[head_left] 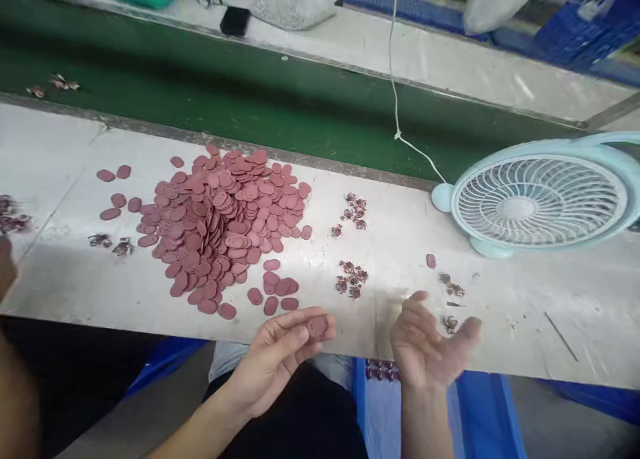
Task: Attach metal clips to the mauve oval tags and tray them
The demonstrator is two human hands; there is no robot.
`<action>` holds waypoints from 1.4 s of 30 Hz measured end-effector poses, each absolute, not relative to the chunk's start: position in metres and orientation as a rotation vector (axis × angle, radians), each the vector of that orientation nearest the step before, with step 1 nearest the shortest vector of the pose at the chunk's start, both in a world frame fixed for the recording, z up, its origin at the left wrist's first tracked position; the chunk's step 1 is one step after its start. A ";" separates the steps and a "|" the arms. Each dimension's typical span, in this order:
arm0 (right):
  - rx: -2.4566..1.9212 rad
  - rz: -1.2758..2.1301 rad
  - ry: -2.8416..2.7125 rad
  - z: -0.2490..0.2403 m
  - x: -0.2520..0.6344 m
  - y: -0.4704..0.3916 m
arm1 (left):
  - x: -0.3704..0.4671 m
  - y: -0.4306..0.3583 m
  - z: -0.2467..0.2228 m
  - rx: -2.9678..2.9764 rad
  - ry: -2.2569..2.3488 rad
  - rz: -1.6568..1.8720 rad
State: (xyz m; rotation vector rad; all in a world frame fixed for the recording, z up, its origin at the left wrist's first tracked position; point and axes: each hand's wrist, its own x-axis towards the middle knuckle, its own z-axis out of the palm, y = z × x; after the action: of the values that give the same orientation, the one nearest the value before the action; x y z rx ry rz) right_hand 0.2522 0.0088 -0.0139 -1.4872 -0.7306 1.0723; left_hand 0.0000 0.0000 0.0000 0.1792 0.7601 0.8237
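Between the thumb and fingers of my left hand (283, 349) is a flat reddish oval disc (317, 326), held just above the table's front edge. My right hand (430, 346) hangs over the same edge further right, fingers and thumb apart, slightly blurred, with nothing visible in it. A big heap of the same discs (225, 212) lies to the left, and a few loose discs (273, 286) are near my left hand. Small shiny dark-red pieces form two clusters, one nearer (352, 279) and one farther (354, 210); their exact kind is too small to tell.
A light-blue fan (540, 199) stands at the right, with a white cord (396, 99) behind. A thin stick (560, 336) lies at the right front. Below the table is a blue bin (487, 412). Another person's hand (6, 269) shows at the left edge. Bags (297, 2) line the back shelf.
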 end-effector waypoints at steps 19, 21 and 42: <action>-1.634 1.380 -1.064 0.007 0.224 -0.013 | 0.005 -0.004 -0.004 0.288 0.798 0.808; -1.453 1.476 -1.035 0.017 0.218 -0.022 | 0.008 -0.005 -0.005 0.350 0.796 0.814; -1.427 1.584 -1.164 0.037 0.199 -0.019 | 0.017 -0.007 -0.004 0.407 0.722 0.865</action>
State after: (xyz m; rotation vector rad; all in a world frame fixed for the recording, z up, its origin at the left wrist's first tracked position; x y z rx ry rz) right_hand 0.1986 -0.0194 0.0370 -1.4267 -1.1640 1.5845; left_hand 0.0167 -0.0068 -0.0035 0.4070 0.7222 0.8648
